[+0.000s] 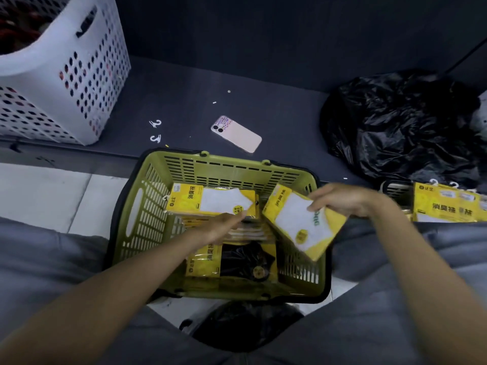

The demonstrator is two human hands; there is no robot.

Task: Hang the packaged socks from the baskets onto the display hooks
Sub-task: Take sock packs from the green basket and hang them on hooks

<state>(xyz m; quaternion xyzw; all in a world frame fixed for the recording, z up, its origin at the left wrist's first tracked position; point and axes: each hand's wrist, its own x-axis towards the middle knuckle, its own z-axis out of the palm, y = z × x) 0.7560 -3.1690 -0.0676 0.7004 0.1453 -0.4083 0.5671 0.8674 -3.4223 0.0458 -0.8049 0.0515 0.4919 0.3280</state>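
Left hand (224, 225) reaching into green basket (147, 206), fingers' hold unclear; right hand (345, 200) pinching sock pack (303, 225). Picking step; next, carry to hooks.

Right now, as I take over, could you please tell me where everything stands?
Right hand: fingers pinch a white-sock pack, tilted over the right side of the green basket.
Left hand: reaches into the basket, fingers at the top pack of a stack; grip unclear.
Done: no pack seen hung yet.
Left: several packs in the basket, more packs at the right edge.
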